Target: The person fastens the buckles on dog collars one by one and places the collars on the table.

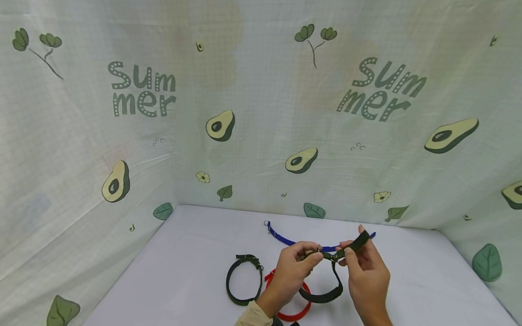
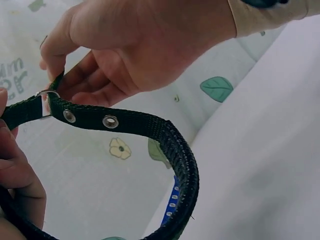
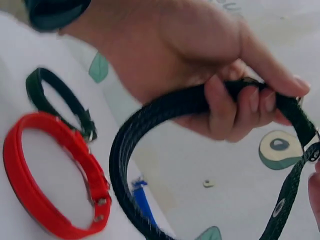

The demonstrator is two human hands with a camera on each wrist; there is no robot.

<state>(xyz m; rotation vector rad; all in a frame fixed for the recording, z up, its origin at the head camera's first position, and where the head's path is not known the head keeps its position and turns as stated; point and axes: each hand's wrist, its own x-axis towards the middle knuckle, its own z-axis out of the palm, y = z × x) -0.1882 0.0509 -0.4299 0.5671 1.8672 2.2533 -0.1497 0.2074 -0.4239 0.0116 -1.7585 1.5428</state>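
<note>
Both hands hold a dark green collar (image 1: pixel 322 297) above the table, its strap bent into a loop. The left hand (image 1: pixel 297 265) pinches a narrow end of it. In the left wrist view, that strap (image 2: pixel 137 122) with metal eyelets runs through a metal ring (image 2: pixel 48 93) beside the left hand (image 2: pixel 135 45). The right hand (image 1: pixel 367 274) grips the strap on the other side of the ring. In the right wrist view, the right hand's fingers (image 3: pixel 220 112) curl round the padded strap (image 3: pixel 120 160).
On the white table (image 1: pixel 183 271), a red collar (image 1: pixel 295 315) lies partly behind the left arm. Left of it is another dark green collar (image 1: pixel 229 286), closed in a loop. A blue collar (image 1: pixel 281 238) stretches out behind the hands. A printed curtain (image 1: pixel 261 90) hangs behind.
</note>
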